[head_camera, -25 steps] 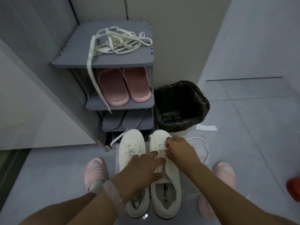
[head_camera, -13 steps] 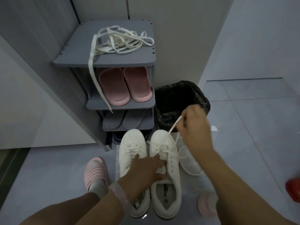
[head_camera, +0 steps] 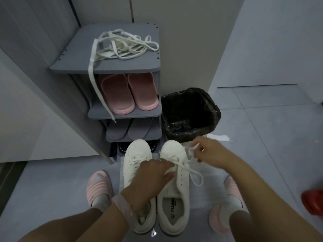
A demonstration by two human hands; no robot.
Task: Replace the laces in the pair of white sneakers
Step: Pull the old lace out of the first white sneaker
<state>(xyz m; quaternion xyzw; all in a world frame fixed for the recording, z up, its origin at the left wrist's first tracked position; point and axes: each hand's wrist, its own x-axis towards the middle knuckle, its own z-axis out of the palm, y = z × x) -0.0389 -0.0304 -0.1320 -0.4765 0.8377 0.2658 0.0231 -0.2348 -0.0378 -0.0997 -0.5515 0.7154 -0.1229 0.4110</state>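
Two white sneakers stand side by side on the floor, toes toward the rack: the left sneaker (head_camera: pixel 135 154) and the right sneaker (head_camera: pixel 176 203). My left hand (head_camera: pixel 150 177) lies across both, fingers pressing on the right sneaker's tongue and lace. Beside that sneaker's toe, my right hand (head_camera: pixel 208 152) pinches its white lace (head_camera: pixel 194 173), which trails in a loose loop off the sneaker's right side. A tangle of white spare laces (head_camera: pixel 125 47) lies on the top of the grey shoe rack (head_camera: pixel 111 66), one end hanging down over the front.
Pink slippers (head_camera: pixel 127 92) fill the rack's second shelf, grey ones the shelf below. A bin with a black bag (head_camera: pixel 189 114) stands right of the rack. My feet in pink slippers (head_camera: pixel 99 186) flank the sneakers. A red object (head_camera: pixel 312 201) lies at the right edge.
My right hand pulled the lace up high above the right sneaker, then came back down near its toe. The left hand stayed pressed on the sneakers.
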